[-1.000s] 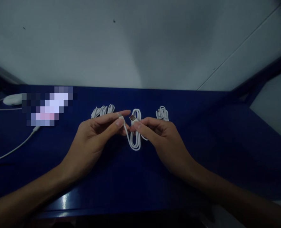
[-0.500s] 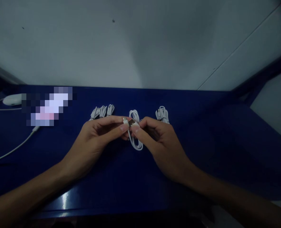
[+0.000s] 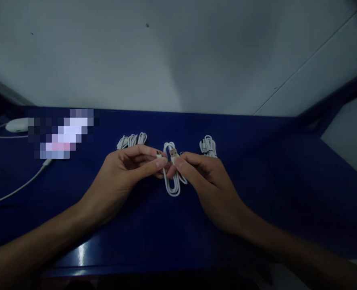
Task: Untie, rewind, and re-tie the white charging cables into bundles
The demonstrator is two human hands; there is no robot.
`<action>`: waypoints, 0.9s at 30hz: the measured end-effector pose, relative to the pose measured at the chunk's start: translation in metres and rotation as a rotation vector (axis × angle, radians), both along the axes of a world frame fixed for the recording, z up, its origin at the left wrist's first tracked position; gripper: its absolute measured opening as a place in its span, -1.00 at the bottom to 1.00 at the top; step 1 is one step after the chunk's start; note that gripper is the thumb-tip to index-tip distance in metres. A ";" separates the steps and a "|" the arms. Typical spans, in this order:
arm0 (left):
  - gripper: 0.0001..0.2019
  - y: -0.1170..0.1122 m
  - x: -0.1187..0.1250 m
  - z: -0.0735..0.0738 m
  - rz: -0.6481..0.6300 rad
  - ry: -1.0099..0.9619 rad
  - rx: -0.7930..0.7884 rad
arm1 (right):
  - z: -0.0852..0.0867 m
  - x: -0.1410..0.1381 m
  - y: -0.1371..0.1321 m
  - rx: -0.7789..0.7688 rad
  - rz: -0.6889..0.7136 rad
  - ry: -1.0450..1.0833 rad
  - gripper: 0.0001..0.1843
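A coiled white USB cable (image 3: 174,189) is between my two hands, over the blue table. My left hand (image 3: 127,169) pinches its small plug end (image 3: 159,155) between thumb and fingers. With thumb and forefinger, my right hand (image 3: 205,177) grips the larger USB-A plug (image 3: 174,153), whose metal end points up and away from me. The coil's loops show above and below the fingertips; its middle is partly hidden by them.
Bundled white cables (image 3: 132,140) lie behind my left hand, and another tied bundle (image 3: 208,146) behind my right. At left are a blurred-out device (image 3: 69,133) with a white cord (image 3: 18,196) and a white rounded object (image 3: 17,125). A pale wall (image 3: 121,60) rises behind the table (image 3: 148,241).
My right hand has turned the USB-A plug more upright and drawn it slightly away from the small plug. More of the coil's loops now show below the fingers.
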State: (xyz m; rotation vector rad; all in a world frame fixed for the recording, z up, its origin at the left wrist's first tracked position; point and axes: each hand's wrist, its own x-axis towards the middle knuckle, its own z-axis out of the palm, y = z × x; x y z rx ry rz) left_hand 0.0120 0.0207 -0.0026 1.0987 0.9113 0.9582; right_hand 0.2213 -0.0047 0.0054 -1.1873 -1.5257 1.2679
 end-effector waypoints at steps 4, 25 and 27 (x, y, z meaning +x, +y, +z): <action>-0.94 0.002 -0.002 -0.001 0.025 0.023 -0.025 | 0.000 0.000 0.000 -0.069 0.058 0.094 -0.58; -0.87 -0.001 -0.002 0.009 -0.016 0.141 0.040 | 0.003 0.003 0.003 -0.056 0.122 -0.028 -0.60; -0.88 -0.001 -0.002 0.009 -0.016 0.141 0.034 | 0.004 0.007 0.007 -0.059 0.168 -0.041 -0.62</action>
